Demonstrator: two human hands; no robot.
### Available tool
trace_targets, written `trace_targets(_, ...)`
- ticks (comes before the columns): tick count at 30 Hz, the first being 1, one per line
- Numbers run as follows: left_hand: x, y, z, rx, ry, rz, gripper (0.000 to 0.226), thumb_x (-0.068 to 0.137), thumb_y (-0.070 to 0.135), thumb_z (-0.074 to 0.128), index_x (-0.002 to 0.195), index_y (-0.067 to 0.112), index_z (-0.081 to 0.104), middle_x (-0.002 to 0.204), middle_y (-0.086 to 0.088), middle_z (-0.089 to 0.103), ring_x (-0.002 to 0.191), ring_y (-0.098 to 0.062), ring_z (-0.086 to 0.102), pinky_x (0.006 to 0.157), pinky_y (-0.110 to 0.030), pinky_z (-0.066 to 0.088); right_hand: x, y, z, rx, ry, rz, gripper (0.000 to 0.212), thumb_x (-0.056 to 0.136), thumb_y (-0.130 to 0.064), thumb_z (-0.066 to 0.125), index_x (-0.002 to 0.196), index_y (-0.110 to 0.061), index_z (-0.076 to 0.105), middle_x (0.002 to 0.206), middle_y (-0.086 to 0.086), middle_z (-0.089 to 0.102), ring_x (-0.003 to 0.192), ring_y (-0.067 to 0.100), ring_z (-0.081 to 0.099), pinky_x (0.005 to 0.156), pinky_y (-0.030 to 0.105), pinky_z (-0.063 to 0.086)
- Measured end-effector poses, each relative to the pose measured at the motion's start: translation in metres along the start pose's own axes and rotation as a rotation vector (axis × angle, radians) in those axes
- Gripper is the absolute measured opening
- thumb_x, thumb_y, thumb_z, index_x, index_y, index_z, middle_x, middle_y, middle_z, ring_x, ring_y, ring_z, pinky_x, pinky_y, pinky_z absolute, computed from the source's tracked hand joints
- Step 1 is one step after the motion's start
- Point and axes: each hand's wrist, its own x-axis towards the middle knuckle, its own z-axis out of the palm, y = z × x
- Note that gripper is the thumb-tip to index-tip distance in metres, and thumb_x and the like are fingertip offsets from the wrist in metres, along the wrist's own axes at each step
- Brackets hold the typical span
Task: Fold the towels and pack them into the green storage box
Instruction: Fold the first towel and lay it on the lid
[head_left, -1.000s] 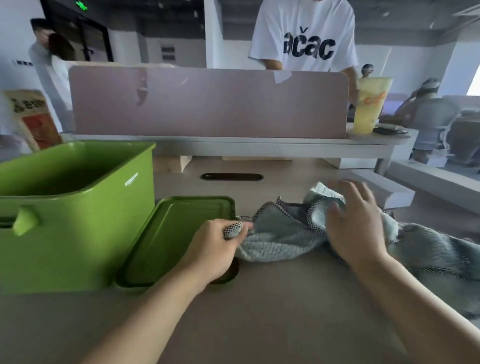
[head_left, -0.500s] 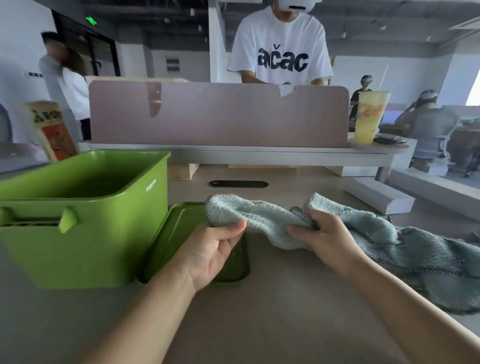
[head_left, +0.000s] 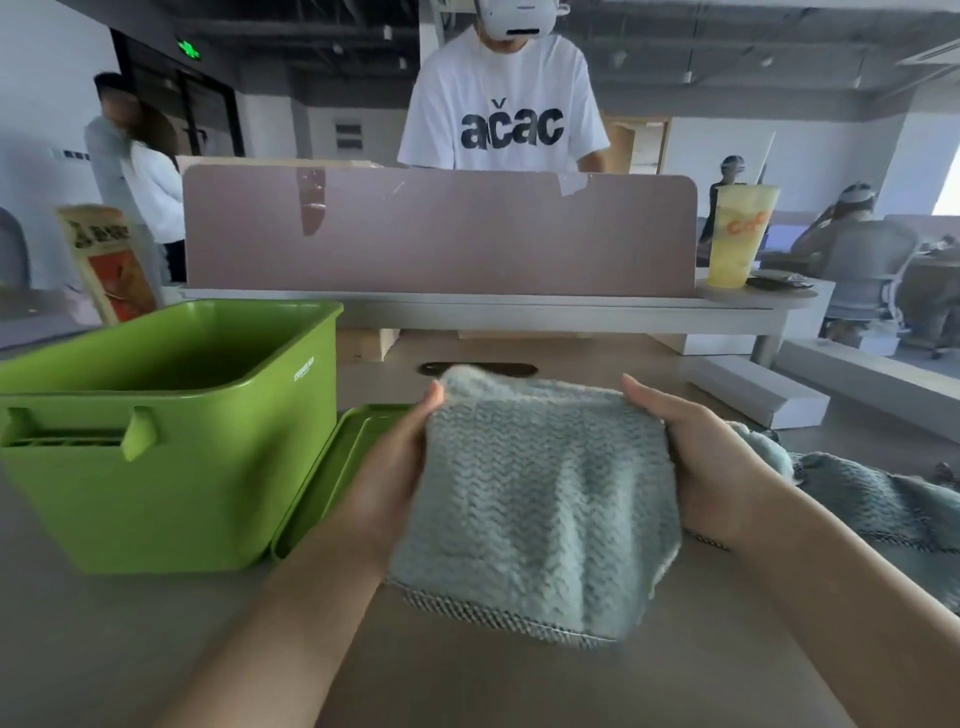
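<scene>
A light blue towel (head_left: 540, 499) hangs spread in front of me, lifted off the table. My left hand (head_left: 395, 467) pinches its upper left corner and my right hand (head_left: 696, 457) pinches its upper right corner. Its checked hem hangs at the bottom. The green storage box (head_left: 171, 467) stands open at the left, and I cannot tell what is inside. Its green lid (head_left: 332, 467) lies flat between the box and my left hand. A second, darker blue towel (head_left: 872, 499) lies crumpled on the table at the right.
A pink divider panel (head_left: 441, 234) runs across the back of the desk, with a person in a white T-shirt behind it. A yellow cup (head_left: 737, 234) stands on the shelf at the right. A snack bag (head_left: 104, 260) leans behind the box. White blocks (head_left: 753, 389) lie at the right.
Both hands have lifted the light blue towel from the table and pulled it apart, so it now hangs spread out. The view has tilted upward.
</scene>
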Motion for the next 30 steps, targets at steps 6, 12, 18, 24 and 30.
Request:
trace_targets(6, 0.009, 0.014, -0.021, -0.219, 0.012, 0.137, 0.031, 0.058, 0.023, 0.086, 0.081, 0.009, 0.072, 0.078, -0.004, 0.071, 0.069, -0.018, 0.071, 0.061, -0.032, 0.060, 0.005, 0.001, -0.017, 0.061, -0.098, -0.008, 0.025, 0.083, -0.031, 0.055, 0.088, -0.012, 0.071, 0.089, 0.005, 0.068, 0.077, 0.021, 0.065, 0.079, 0.036, 0.046)
trace_targets(12, 0.009, 0.006, -0.009, 0.116, 0.297, 0.172, 0.034, 0.090, 0.039, 0.055, 0.072, 0.015, 0.071, 0.068, -0.007, 0.072, 0.056, -0.020, 0.068, 0.058, -0.028, 0.049, 0.009, 0.002, -0.019, 0.065, -0.065, 0.002, 0.032, 0.089, -0.035, 0.054, 0.099, -0.008, 0.069, 0.090, 0.008, 0.071, 0.080, 0.023, 0.067, 0.079, 0.040, 0.048)
trace_targets(18, 0.018, 0.012, -0.034, 0.751, 0.728, 0.537, 0.031, 0.085, 0.036, 0.065, 0.111, 0.023, 0.055, 0.106, 0.003, 0.061, 0.092, -0.016, 0.057, 0.073, -0.027, 0.039, 0.015, 0.005, -0.022, -0.133, 0.254, -0.101, 0.047, 0.081, -0.003, 0.066, 0.126, -0.014, 0.058, 0.100, 0.013, 0.073, 0.079, 0.023, 0.071, 0.065, 0.032, 0.055)
trace_targets(24, 0.009, 0.013, -0.047, 0.888, 0.576, 0.708, 0.011, 0.088, 0.028, 0.063, 0.080, 0.034, 0.067, 0.082, 0.017, 0.068, 0.072, 0.005, 0.060, 0.065, -0.008, 0.044, 0.014, -0.004, -0.028, -0.116, 0.212, -0.268, 0.038, 0.072, -0.007, 0.065, 0.109, 0.000, 0.066, 0.090, 0.011, 0.069, 0.073, 0.018, 0.067, 0.062, 0.025, 0.057)
trace_targets(30, -0.005, 0.017, -0.041, 1.260, 0.599, 0.908, 0.029, 0.081, 0.019, 0.071, 0.110, 0.023, 0.069, 0.090, 0.009, 0.066, 0.078, -0.007, 0.059, 0.068, -0.011, 0.039, 0.011, -0.004, -0.032, -0.588, 0.402, -0.578, 0.025, 0.080, -0.008, 0.071, 0.095, -0.027, 0.075, 0.096, 0.009, 0.071, 0.086, 0.019, 0.062, 0.083, 0.035, 0.051)
